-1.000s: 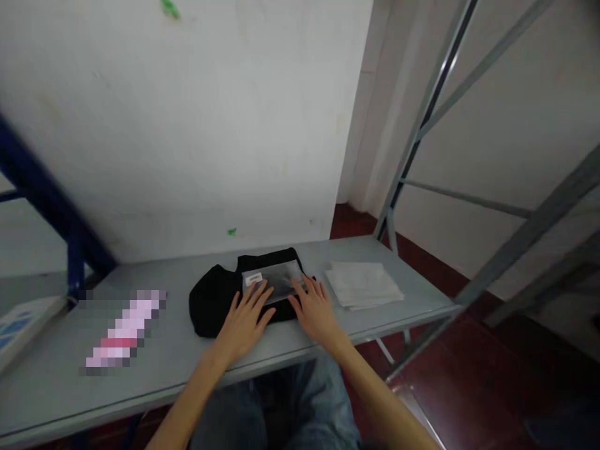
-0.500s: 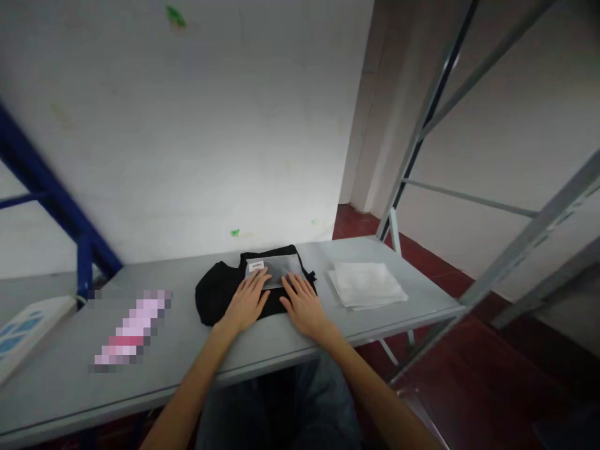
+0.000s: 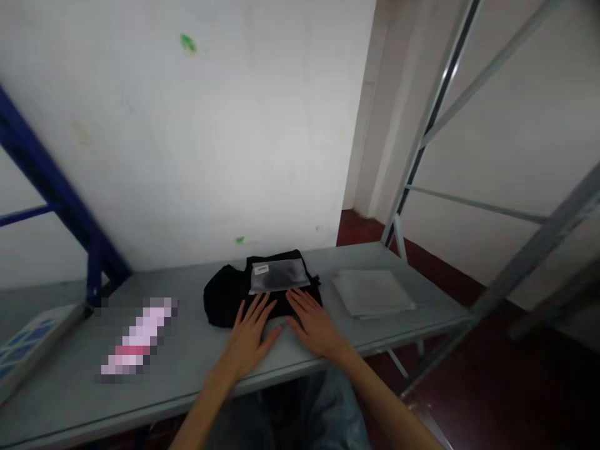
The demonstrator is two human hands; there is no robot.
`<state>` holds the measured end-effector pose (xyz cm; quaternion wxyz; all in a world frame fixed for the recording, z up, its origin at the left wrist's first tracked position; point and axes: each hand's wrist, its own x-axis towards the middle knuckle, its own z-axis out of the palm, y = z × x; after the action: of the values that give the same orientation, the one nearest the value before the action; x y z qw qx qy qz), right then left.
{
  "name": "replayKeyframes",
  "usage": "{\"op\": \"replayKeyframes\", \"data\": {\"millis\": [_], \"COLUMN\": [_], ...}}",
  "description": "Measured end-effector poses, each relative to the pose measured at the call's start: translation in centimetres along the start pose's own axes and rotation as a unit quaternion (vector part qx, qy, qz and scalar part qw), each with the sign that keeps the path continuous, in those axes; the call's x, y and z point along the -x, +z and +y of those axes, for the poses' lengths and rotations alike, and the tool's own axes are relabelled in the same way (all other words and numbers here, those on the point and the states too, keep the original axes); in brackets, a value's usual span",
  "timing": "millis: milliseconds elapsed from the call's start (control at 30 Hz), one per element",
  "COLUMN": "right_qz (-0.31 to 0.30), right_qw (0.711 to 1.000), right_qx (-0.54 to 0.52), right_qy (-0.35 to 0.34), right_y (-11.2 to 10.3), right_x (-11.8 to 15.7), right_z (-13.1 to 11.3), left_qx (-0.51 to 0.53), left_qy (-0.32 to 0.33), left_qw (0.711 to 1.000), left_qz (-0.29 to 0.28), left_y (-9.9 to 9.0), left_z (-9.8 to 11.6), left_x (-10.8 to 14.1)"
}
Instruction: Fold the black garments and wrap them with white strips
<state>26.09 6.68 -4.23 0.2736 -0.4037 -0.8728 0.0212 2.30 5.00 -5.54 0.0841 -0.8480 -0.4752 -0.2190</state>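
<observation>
A folded black cloth item (image 3: 227, 295), perhaps a garment, lies on the grey table in front of me. On top of it rests a translucent plastic bag (image 3: 285, 275) with a small white label (image 3: 261, 269) at its upper left. My left hand (image 3: 250, 331) is flat with fingers spread, its fingertips at the near part of the black cloth. Beside it my right hand (image 3: 316, 325) also lies flat, fingers stretched over the cloth's near right part, just below the bag's edge. Neither hand grips anything.
Right of the cloth is a stack of translucent white plastic bags (image 3: 372, 292). A blurred-out pink object (image 3: 143, 334) and a white power strip (image 3: 32, 344) lie to the left on the table (image 3: 187, 369). Metal frames stand at both ends; a white wall (image 3: 234, 137) rises behind.
Both hands have slid back toward me, off the plastic bag and onto the near part of the black cloth. The camera view has shifted slightly.
</observation>
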Motion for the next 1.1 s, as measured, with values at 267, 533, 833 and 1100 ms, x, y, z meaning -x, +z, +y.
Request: {"op": "replayKeyframes", "data": {"millis": [267, 533, 833, 1100], "right_qz": [-0.053, -0.048, -0.049, -0.047], "right_qw": [0.998, 0.998, 0.998, 0.998], "right_qx": [-0.012, -0.010, -0.003, 0.029], "right_qy": [0.027, 0.030, 0.026, 0.035], "right_y": [-0.3, -0.3, 0.0, 0.7], "right_x": [0.9, 1.0, 1.1, 1.5], "right_z": [-0.4, -0.6, -0.3, -0.7], "left_qx": [0.037, 0.039, 0.037, 0.039], "left_qy": [-0.036, -0.041, -0.041, -0.047], "left_qw": [0.998, 0.998, 0.998, 0.998], "left_qz": [-0.019, -0.026, -0.019, -0.027], "left_y": [-0.5, -0.6, -0.4, -0.6], "left_z": [0.3, 0.4, 0.2, 0.3], "left_x": [0.8, 1.0, 1.0, 0.9]}}
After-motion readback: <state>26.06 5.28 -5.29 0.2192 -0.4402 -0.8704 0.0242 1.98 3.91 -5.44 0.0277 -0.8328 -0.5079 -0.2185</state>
